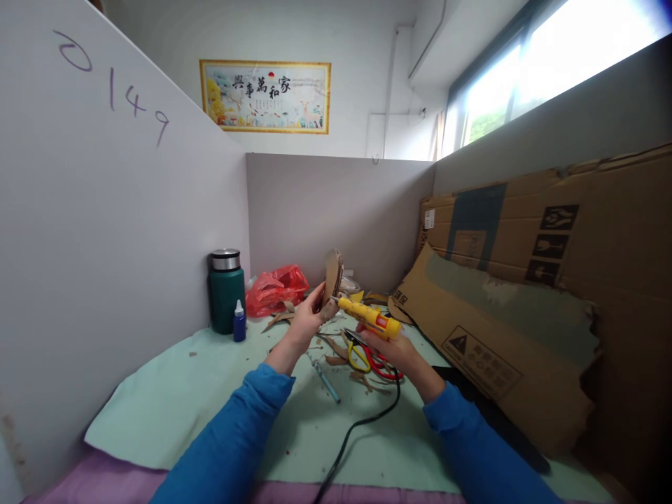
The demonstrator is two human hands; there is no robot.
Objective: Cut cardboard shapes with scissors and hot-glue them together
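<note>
My left hand (pixel 306 318) grips a rounded cardboard piece (pixel 332 274) and holds it upright above the desk. My right hand (pixel 395 348) is wrapped round a yellow glue gun (pixel 366 316). The gun's nozzle touches the lower edge of the cardboard piece. A black cord (pixel 362 423) runs from the gun toward me across the pale green mat (pixel 173 399). Both sleeves are blue.
Scissors with red and yellow handles (pixel 370 358), a blue pen (pixel 326 378) and cardboard scraps (pixel 336 346) lie under my hands. A green flask (pixel 225 290), a small blue bottle (pixel 239 321) and a red plastic bag (pixel 276 287) stand at the left. Large cardboard sheets (pixel 504 329) lean at the right.
</note>
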